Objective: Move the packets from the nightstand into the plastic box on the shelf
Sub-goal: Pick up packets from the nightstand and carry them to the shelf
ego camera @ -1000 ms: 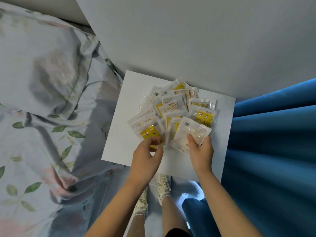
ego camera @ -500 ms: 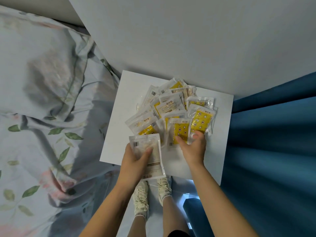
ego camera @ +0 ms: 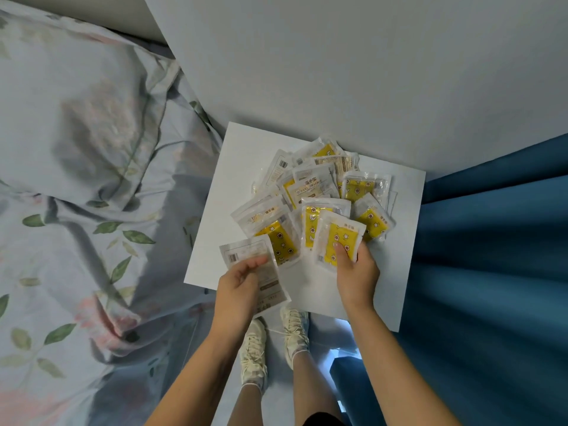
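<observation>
A slip is judged the chief risk: the packets are glossy and overlap loosely, so a neighbouring packet may be dragged off the near edge of the table (ego camera: 246, 167) when the next one is drawn away, and a growing stack held in one hand may fan out and shed a piece onto the floor or the bed (ego camera: 92, 179). A second risk is judged to lie in the carry, since neither the plastic box nor the shelf is seen in the head view and the load must be taken out of frame. The left hand (ego camera: 238, 289) is closed round a pale packet (ego camera: 261, 272), thumb laid across its face, and that packet is held over the near left corner of the table, clear of the heap. The right hand (ego camera: 356, 272) is closed on a yellow star-printed packet (ego camera: 339, 238) at the near edge of the pile of packets (ego camera: 316, 192), fingers on its face; whether it is lifted free or lies on the table cannot be told. The remaining pile is spread just beyond both hands, towards the wall (ego camera: 338, 72), with the blue curtain (ego camera: 491, 241) beside it on the right.
</observation>
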The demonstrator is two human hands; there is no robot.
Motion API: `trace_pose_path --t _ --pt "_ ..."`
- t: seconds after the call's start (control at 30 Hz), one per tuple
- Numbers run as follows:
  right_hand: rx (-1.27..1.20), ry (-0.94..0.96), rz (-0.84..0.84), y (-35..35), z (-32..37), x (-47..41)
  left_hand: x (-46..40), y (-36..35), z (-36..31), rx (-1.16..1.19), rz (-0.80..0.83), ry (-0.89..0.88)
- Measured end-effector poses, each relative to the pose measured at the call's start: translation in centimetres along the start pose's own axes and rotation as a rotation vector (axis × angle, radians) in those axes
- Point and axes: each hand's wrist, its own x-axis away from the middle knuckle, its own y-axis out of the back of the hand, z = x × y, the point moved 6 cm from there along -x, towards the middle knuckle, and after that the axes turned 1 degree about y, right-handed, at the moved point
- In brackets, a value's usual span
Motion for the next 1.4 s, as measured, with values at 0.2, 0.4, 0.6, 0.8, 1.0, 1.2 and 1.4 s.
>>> trace_pose_path --t 0.2,0.4,0.6,0.8,1.0,1.2,1.4 --pt "-0.268 -0.165 0.113 1.0 0.0 2.0 0.1 -1.5 -0.3 0.032 0.092 -0.015" --pt "-0.733 -0.401 0.367 0.9 1.1 4.5 0.6 -2.6 -1.4 0.005 0.193 -0.038" --pt "-1.006 -0.475 0.555 0.6 2.4 4.9 0.8 -3.5 -2.1 -0.009 0.284 -0.055" --pt "-0.753 -0.32 0.625 -0.5 3.4 5.1 0.8 -4.4 -1.8 0.209 0.485 0.033" --pt "-0.27 -0.003 0.658 -1.3 5.5 5.5 0.6 -3.4 -1.9 0.156 0.344 -0.059" --pt "0.063 0.032 0.62 -2.5 4.6 3.0 -0.2 0.8 0.0 0.161 0.084 -0.057" --pt "0.456 0.195 0.422 -8.0 3.5 1.2 -0.9 5.2 2.1 0.296 -0.033 0.0"
